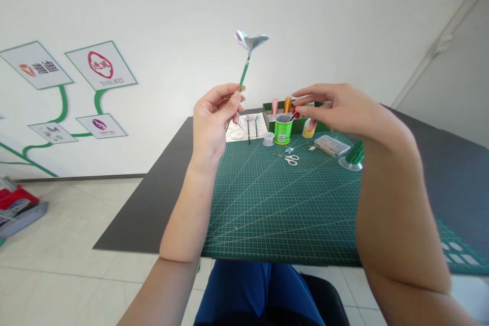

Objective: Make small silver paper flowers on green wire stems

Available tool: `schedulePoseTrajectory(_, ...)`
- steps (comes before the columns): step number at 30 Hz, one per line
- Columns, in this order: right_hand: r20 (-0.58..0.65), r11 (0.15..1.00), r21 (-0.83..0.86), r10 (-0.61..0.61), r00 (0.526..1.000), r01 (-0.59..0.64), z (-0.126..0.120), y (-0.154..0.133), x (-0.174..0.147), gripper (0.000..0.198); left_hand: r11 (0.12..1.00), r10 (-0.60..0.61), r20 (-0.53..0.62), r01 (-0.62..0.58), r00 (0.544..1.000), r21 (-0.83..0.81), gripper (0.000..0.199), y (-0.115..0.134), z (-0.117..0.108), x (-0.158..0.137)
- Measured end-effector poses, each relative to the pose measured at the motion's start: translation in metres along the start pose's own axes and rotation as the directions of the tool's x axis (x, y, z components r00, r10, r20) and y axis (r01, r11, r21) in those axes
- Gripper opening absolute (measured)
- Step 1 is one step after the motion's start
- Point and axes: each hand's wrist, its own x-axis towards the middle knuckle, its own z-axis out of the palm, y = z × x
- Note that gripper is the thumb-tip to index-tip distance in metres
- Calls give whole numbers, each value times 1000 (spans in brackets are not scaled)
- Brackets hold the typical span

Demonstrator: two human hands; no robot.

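Note:
Pinched upright between the thumb and fingers of my left hand [221, 112] is a craft flower [250, 43] with pale silvery petals and a green wrapped stem. It is held up in front of the white wall. My right hand [328, 107] hangs over the far part of the table, its fingers stretched out to the left and apart, with nothing visible in them. Beneath those fingers stands a green can [282, 130] with a dark-handled tool leaning in it. A small yellow-and-white bottle [307, 129] is partly hidden by my right thumb.
On the green cutting mat [282, 209] lie scissors [289, 159], a clear box of swabs [332, 145], a white round container [268, 138] and a green cone-shaped spool [355, 154]. Behind them, a dark green tray [269, 123] holds thread spools. Finished stems rest on a white sheet [235, 134].

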Motion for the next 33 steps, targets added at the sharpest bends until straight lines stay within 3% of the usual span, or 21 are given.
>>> schedulePoseTrajectory(3,169,962,250,-153,974,108,9,-17,-4,59,1000,-5,48,4,999,1,14,-3,6,-2)
schedulePoseTrajectory(6,264,920,385,-187,946,74,19,-27,-6,70,1000,-25,92,23,996,15,15,-4,11,-3)
schedulePoseTrajectory(11,328,868,496,-190,925,3,29,-35,-5,65,997,-13,118,5,993,71,14,-2,15,-5)
schedulePoseTrajectory(16,295,827,562,-221,930,18,30,-35,-4,55,970,26,110,-51,994,236,17,0,18,-6)
schedulePoseTrajectory(23,220,814,574,-252,943,83,26,-27,-1,46,941,24,131,-66,991,332,15,-1,16,-7)
schedulePoseTrajectory(27,196,868,481,-241,951,121,19,-27,-5,39,940,12,133,-57,991,337,14,-3,15,-7)
schedulePoseTrajectory(33,231,920,322,-306,924,224,6,-27,-10,31,938,-45,113,3,993,346,11,-1,14,-6)
